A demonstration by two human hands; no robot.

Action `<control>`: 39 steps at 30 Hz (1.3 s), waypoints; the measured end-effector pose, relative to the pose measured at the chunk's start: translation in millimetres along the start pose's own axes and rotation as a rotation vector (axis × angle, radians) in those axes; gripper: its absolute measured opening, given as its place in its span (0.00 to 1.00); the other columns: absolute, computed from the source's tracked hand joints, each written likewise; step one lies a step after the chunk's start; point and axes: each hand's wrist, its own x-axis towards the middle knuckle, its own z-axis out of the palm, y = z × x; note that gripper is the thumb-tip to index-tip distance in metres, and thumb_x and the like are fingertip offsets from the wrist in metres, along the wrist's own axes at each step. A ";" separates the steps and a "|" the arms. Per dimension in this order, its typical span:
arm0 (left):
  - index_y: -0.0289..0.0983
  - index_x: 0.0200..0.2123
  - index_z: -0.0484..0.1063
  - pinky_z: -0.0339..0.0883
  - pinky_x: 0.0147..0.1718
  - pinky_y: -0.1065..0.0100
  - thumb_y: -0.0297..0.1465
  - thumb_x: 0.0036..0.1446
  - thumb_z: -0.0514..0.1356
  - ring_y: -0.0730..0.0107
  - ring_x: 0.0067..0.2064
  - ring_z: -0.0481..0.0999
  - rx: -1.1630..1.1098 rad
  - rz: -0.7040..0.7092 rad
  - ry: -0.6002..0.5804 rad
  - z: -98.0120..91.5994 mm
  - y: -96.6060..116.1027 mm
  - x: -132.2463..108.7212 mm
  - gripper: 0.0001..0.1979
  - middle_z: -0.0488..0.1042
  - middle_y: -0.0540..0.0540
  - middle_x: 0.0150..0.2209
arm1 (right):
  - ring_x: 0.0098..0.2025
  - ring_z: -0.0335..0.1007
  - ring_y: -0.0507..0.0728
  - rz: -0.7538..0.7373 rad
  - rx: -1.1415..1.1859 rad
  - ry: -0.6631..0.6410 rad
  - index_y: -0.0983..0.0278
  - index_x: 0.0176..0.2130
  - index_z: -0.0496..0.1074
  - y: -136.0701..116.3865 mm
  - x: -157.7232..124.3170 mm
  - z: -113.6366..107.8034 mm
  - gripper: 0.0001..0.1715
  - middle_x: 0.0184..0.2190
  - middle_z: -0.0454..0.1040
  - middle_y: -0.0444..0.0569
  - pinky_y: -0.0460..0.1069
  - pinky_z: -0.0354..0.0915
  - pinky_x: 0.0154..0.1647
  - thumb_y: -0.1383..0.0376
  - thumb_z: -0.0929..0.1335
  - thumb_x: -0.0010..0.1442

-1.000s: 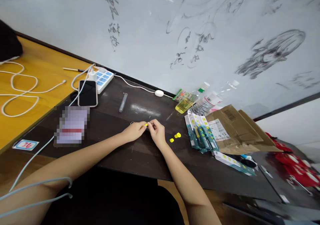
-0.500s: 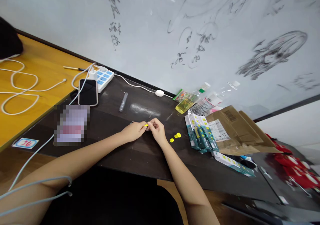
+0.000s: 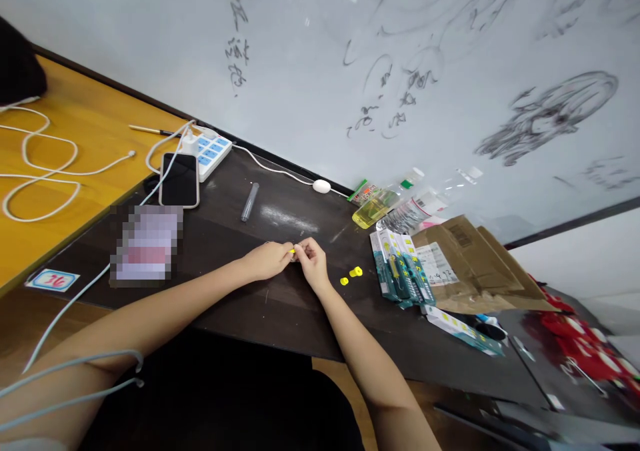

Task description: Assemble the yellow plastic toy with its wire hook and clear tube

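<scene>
Both hands meet above the dark tabletop (image 3: 300, 324), fingertips almost touching. Between them shows a small yellow piece (image 3: 293, 251), too small to name more exactly. My left hand (image 3: 271, 260) is closed on it, thumb pointing right. My right hand (image 3: 312, 262) pinches at the piece's right side with thumb and fingers; part of what is held lies hidden behind the fingers. Just right of my right hand, a yellow cap-like part (image 3: 355, 272) and a smaller yellow part (image 3: 344, 281) rest on the table. Farther back lies a clear plastic tube (image 3: 250, 202).
On the right are several teal-and-white boxes (image 3: 400, 267), a cardboard package (image 3: 470, 264), a bottle of yellow liquid (image 3: 373, 211) and a clear bottle (image 3: 405, 217). A phone (image 3: 179, 180), power strip (image 3: 214, 154) and white cable (image 3: 70, 311) are on the left. Behind stands a whiteboard (image 3: 300, 71).
The hands stay together around the yellow piece, with only a slight shift of the fingers. The whole view has moved a little; the parts on the table lie as before.
</scene>
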 end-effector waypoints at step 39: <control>0.41 0.33 0.56 0.30 0.11 0.80 0.44 0.61 0.51 0.85 0.13 0.42 -1.047 -0.259 -0.340 -19.1 -1.1 2.8 0.13 0.48 0.59 0.19 | 0.25 0.67 0.52 -0.057 -0.036 0.004 0.62 0.29 0.65 -8.0 1.7 -6.1 0.15 0.21 0.68 0.42 0.48 0.65 0.31 0.53 0.65 0.59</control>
